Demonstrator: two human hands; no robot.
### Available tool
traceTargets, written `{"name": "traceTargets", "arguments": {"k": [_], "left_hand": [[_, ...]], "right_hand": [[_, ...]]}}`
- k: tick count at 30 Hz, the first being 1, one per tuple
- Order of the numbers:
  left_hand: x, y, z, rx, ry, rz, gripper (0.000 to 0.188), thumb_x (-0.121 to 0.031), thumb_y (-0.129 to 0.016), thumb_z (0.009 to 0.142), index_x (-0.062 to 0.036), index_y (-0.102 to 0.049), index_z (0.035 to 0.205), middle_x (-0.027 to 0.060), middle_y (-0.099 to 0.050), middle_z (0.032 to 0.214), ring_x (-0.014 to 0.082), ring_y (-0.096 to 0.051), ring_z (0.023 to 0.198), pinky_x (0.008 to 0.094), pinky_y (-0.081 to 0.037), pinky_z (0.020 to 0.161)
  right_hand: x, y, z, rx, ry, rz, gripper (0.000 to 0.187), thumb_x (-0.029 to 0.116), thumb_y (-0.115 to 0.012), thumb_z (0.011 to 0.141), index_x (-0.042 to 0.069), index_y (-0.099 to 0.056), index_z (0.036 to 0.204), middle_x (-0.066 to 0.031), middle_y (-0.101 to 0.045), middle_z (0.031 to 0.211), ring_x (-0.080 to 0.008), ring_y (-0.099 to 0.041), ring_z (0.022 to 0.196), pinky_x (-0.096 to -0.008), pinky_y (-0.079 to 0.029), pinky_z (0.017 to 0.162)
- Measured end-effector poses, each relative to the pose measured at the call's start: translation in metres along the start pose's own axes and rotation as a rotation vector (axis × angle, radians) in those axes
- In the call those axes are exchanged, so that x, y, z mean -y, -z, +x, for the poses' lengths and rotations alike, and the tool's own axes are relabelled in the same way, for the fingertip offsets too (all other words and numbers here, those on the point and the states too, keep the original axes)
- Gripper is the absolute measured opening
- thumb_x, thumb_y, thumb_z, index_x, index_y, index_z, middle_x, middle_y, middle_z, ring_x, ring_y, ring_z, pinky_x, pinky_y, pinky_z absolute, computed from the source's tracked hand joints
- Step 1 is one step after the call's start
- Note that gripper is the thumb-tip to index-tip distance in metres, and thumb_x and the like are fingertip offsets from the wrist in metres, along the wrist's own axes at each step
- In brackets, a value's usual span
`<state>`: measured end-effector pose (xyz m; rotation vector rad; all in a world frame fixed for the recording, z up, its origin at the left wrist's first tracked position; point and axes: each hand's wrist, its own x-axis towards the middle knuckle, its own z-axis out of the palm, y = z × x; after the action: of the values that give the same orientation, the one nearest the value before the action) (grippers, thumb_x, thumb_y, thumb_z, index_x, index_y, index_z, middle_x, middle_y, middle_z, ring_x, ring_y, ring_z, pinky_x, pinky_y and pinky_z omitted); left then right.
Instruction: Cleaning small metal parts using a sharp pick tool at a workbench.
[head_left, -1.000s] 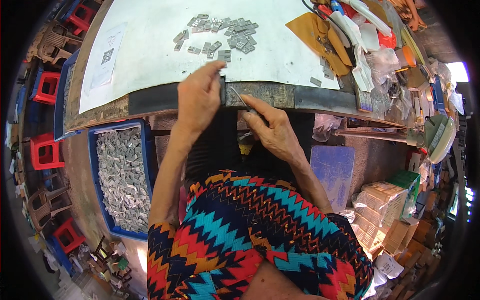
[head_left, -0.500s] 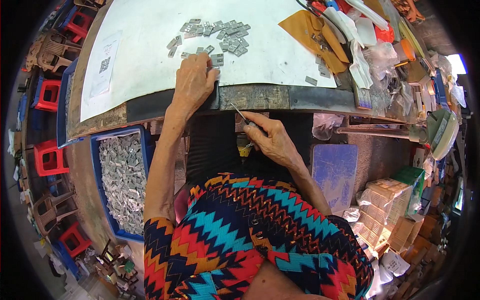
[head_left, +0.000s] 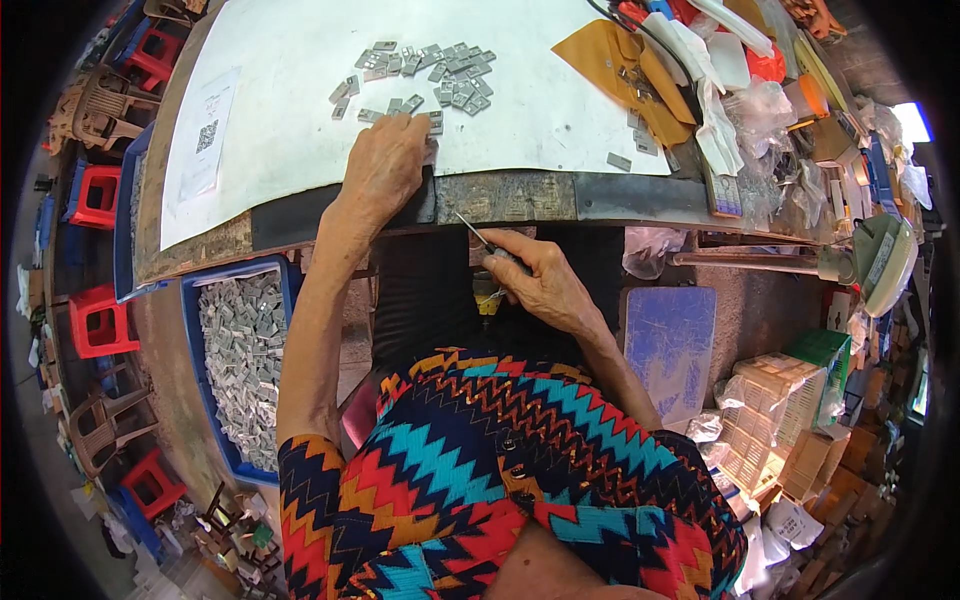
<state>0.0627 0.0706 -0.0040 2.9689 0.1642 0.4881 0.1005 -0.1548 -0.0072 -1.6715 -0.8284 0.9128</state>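
Observation:
Bent fingers of my left hand reach down onto the white sheet at the near edge of a loose group of small grey rectangular pieces. Its fingertips are hidden beneath the hand, so whatever they pinch cannot be made out. More grey pieces lie right beside the fingers. Just in front of the table edge, my right hand is closed around a thin pointed tool with a dark handle. The tool's metal tip points up and left toward the table edge.
A blue bin full of similar grey pieces stands below at the left. An orange-brown sheet, plastic bags and clutter crowd the table's right end. A lamp juts out at right; red stools stand far left.
My left hand has turned slightly and shifted a little to the left over the near grey pieces. The right hand keeps the tool in nearly the same place.

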Motion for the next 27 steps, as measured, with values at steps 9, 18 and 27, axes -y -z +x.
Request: {"name": "traceTargets", "arguments": {"k": [9,18,27], "left_hand": [[-0.026,0.026,-0.026,-0.150,0.613,-1.661,0.008,-0.007,-0.054,0.084,-0.0023,-0.049,0.082,0.0107,-0.057,0.075,0.0091,-0.041,0.057,0.0231,-0.036,0.050],[-0.048,0.023,-0.049,-0.167,0.651,-1.987,0.015,-0.006,-0.051,0.087,0.0017,-0.050,0.099,0.0119,-0.059,0.078,0.0054,-0.043,0.056,0.0174,-0.035,0.047],[-0.057,0.016,-0.056,-0.157,0.624,-1.684,0.018,-0.008,-0.050,0.089,0.0041,-0.049,0.102,0.0092,-0.059,0.079,0.0047,-0.045,0.057,0.0171,-0.038,0.048]], "right_hand": [[0.007,0.008,0.001,-0.010,-0.041,0.137,0.033,0.015,-0.052,0.088,0.001,-0.052,0.118,0.0014,-0.050,0.065,-0.0044,-0.044,0.055,-0.0188,-0.039,0.047],[0.027,0.006,0.000,-0.064,0.010,0.126,0.034,0.017,-0.054,0.088,0.002,-0.052,0.119,0.0004,-0.053,0.069,-0.0044,-0.047,0.059,-0.0187,-0.042,0.050],[0.027,-0.003,0.006,-0.075,0.165,-0.048,0.034,0.012,-0.057,0.083,-0.001,-0.053,0.114,-0.0187,-0.062,0.093,-0.0222,-0.059,0.076,-0.0316,-0.046,0.070]]}}
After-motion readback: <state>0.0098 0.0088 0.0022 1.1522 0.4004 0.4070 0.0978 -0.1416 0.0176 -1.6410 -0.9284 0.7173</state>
